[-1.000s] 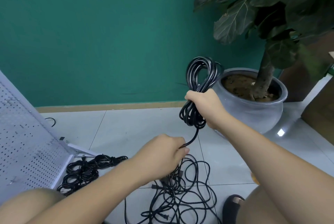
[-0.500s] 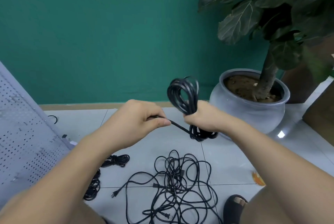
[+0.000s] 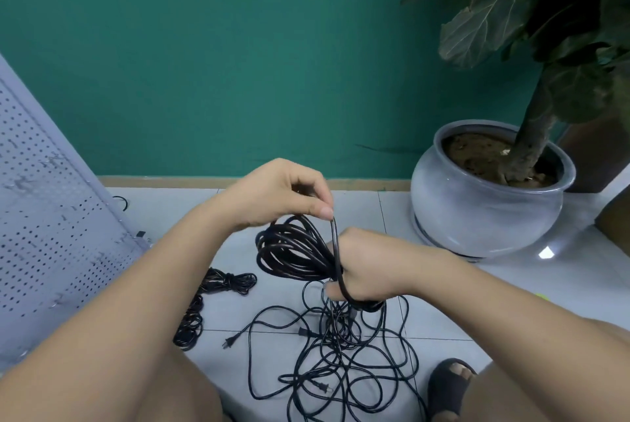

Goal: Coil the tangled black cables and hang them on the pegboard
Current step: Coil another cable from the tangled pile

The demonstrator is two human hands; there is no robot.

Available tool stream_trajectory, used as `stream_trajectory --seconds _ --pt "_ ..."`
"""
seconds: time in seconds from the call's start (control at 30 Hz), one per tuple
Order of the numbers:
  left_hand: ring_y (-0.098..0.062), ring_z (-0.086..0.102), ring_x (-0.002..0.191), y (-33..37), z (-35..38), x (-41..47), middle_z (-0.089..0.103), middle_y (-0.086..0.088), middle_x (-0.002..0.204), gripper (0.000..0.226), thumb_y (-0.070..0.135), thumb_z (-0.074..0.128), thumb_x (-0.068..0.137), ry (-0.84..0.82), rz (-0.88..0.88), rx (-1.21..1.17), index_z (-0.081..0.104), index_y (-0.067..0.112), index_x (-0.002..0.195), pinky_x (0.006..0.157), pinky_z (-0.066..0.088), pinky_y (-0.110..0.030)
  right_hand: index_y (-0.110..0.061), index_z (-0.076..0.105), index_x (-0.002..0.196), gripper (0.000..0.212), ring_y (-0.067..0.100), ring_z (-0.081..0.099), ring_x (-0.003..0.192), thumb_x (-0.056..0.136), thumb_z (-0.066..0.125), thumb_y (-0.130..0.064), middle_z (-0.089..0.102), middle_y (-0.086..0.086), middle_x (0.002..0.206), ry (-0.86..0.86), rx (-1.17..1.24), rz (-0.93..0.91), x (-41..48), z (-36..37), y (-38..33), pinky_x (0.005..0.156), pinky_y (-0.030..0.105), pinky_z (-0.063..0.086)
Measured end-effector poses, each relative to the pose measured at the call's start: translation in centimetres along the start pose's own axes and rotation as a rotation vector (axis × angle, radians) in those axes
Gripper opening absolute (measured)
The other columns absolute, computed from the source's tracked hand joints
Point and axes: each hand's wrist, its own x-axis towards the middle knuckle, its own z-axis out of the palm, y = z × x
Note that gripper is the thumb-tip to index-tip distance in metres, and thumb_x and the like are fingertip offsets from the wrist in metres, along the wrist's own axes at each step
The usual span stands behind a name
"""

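Right hand (image 3: 371,268) grips the coiled black cable bundle (image 3: 293,253); left hand (image 3: 272,195) pinches its loose strand (image 3: 335,244) (seemingly looped round the coil).

right hand (image 3: 370,266) grips the coiled cable (image 3: 293,251); left hand (image 3: 278,195) pinches its loose end (image 3: 335,241).

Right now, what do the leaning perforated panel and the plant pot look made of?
Pegboard: likely painted sheet metal, pale grey, matte, with punched holes and scuffs. Plant pot: probably glazed ceramic, grey, glossy; its wall shows soft reflections.
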Motion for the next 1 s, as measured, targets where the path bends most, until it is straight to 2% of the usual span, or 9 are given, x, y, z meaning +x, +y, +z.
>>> stream_trajectory --seconds 0.1,0.2,0.3,0.43,0.57,0.7,0.77,0.9,1.0 --pt "-0.011 0.060 0.075 -1.1 -1.3 0.6 0.072 -0.009 0.086 0.012 0.020 0.089 0.082 -0.108 -0.105 -0.139 0.080 0.014 0.085 0.072 0.048 -0.018 -0.014 0.046 0.071 0.036 0.022 0.039 0.053 0.089 0.072 -0.031 0.049 0.003 0.060 0.057 0.039 -0.069 -0.6 -0.1 -1.1 0.050 0.038 0.042" --pt "-0.014 0.066 0.081 -2.1 -1.0 0.8 0.073 -0.004 0.088 0.007 0.006 0.075 0.090 -0.176 -0.088 -0.213 0.076 0.013 0.091 0.076 0.053 -0.025 -0.012 0.043 0.065 0.041 0.017 0.037 0.050 0.088 0.074 -0.026 0.044 0.004 0.054 0.173 0.200 -0.040 -1.2 -1.2 -1.2 0.050 0.033 0.039" --pt "-0.023 0.060 0.075 -2.0 0.7 1.0 0.069 -0.006 0.080 0.008 0.025 0.073 0.081 0.012 -0.085 -0.308 0.074 0.018 0.085 0.069 0.052 -0.030 -0.009 0.057 0.069 0.029 0.009 0.041 0.049 0.084 0.078 -0.022 0.055 0.005 0.057 0.363 0.338 0.073 -1.5 -2.7 0.0 0.051 0.030 0.043" --pt "-0.020 0.045 0.054 -2.1 3.6 1.7 0.054 -0.001 0.055 0.039 0.021 0.061 0.104 0.102 -0.124 -0.026 0.059 0.017 0.066 0.056 0.036 -0.029 -0.025 0.069 0.072 0.014 0.007 0.045 0.052 0.079 0.080 -0.027 0.062 -0.007 0.060 0.569 0.402 0.219 -1.3 -3.9 2.3 0.049 0.018 0.040" --pt "-0.010 0.054 0.058 -2.1 5.9 1.6 0.057 0.011 0.058 0.046 0.029 0.053 0.111 0.160 -0.097 0.343 0.051 0.034 0.066 0.056 0.035 -0.019 -0.032 0.075 0.082 0.010 0.004 0.053 0.057 0.075 0.083 -0.031 0.072 -0.009 0.072 0.553 0.433 0.279 -0.7 -3.7 3.8 0.056 0.021 0.046" --pt "-0.031 0.065 0.090 -1.9 8.0 1.6 0.073 -0.002 0.098 0.025 0.032 0.043 0.113 0.200 -0.045 0.552 0.061 0.018 0.104 0.077 0.051 -0.040 -0.026 0.077 0.088 0.017 0.011 0.054 0.058 0.074 0.085 -0.034 0.073 -0.005 0.072 0.568 0.450 0.325 -0.1 -3.5 4.5 0.058 0.028 0.049" --pt "-0.034 0.066 0.092 -1.7 8.6 1.3 0.072 -0.004 0.101 0.028 0.035 0.038 0.114 0.188 -0.050 0.636 0.059 0.016 0.108 0.079 0.054 -0.046 -0.025 0.076 0.090 0.020 0.014 0.063 0.067 0.074 0.084 -0.033 0.076 -0.005 0.077 0.552 0.409 0.370 0.2 -3.3 5.1 0.065 0.032 0.056" --pt "-0.032 0.063 0.087 -1.4 8.6 0.5 0.064 0.001 0.085 0.034 0.037 0.036 0.114 0.147 -0.099 0.673 0.061 0.018 0.102 0.077 0.051 -0.043 -0.020 0.071 0.094 0.026 0.022 0.069 0.081 0.074 0.082 -0.034 0.075 -0.003 0.082 0.472 0.298 0.420 1.2 -2.9 5.5 0.072 0.036 0.059" --pt "-0.026 0.059 0.088 -0.7 7.9 0.4 0.060 0.006 0.082 0.033 0.035 0.041 0.113 0.160 -0.196 0.450 0.067 0.018 0.102 0.071 0.041 -0.036 -0.019 0.067 0.097 0.024 0.024 0.067 0.084 0.080 0.076 -0.033 0.073 -0.001 0.086 0.486 0.270 0.417 2.1 -2.6 5.1 0.074 0.037 0.059"
